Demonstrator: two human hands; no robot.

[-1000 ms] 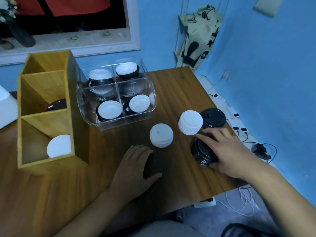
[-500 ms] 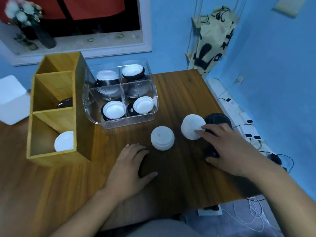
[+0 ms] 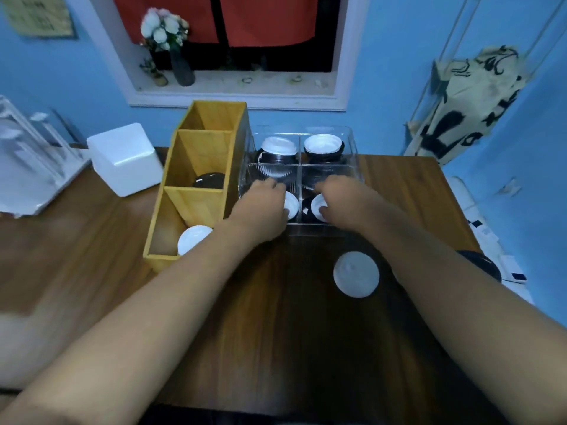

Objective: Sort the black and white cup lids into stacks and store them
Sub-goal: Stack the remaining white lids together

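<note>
Hands stretched out over the clear plastic organizer (image 3: pixel 352 139) at the far middle of the wooden table (image 3: pixel 276 348), both bare forearms reaching across the dark board. At the near-left compartment, left hand (image 3: pixel 260 207), knuckles up, fingers bent down inside, right against the near-left white lid (image 3: pixel 292 205); contact smeared by blur, so cannot tell whether gripping or only touching. At the near-right compartment, right hand (image 3: pixel 343 197), fingers pointing left and curled over the near-right white lid (image 3: pixel 317 204), thumb close under its edge; again cannot tell whether pinched or merely covered. Dark lids just visible beneath that white one. Behind, in the two far compartments, far-left stack (image 3: pixel 277 145) and far-right stack (image 3: pixel 322 144), each white on top with black lids below, neither touched. Just left of the organizer and touching its side, tall wooden holder (image 3: pixel 171 191) with three compartments in a row: lone white lid (image 3: pixel 193 239) in the nearest, black lid (image 3: pixel 208 180) in the middle one, farthest showing only bare wood. On the open table, between the forearms and near the right one, loose white stack (image 3: pixel 356 274), apart from both hands. At the right table edge, partly hidden behind the right forearm, black stack (image 3: pixel 481 265). Farther left, near the holder, white foam box (image 3: pixel 125 157). On the window ledge beyond, dark vase of pale flowers (image 3: pixel 165 41). At far right against the blue wall, patterned cloth (image 3: pixel 466 111) hung on a thin white rack.
</note>
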